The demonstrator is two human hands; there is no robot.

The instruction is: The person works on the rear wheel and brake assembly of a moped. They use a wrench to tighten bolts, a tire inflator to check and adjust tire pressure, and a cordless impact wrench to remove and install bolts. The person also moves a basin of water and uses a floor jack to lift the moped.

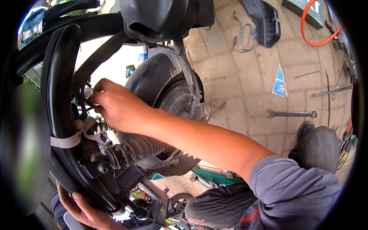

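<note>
In front of me is a partly stripped scooter with a black tubular frame [61, 84]. My right hand [119, 105] reaches across to the frame's inner side. Its thumb and fingers are pinched together among dark cables and brackets, and what they hold is hidden. Below it, a white strap [67, 142] is knotted round the frame. A shock absorber with a coil spring [147, 149] lies close by, beside the wheel [178, 99] and its black mudguard [147, 78]. At lower left, my left hand [86, 212] is curled round the lower black tube [90, 191].
A combination wrench [291, 114], a blue and white paper triangle [280, 82] and thin rods lie on the paving at right. Farther off are a black plastic cover [265, 27], a grey bracket [245, 34] and a red-orange hose [318, 43]. My knee [318, 149] is near the wrench.
</note>
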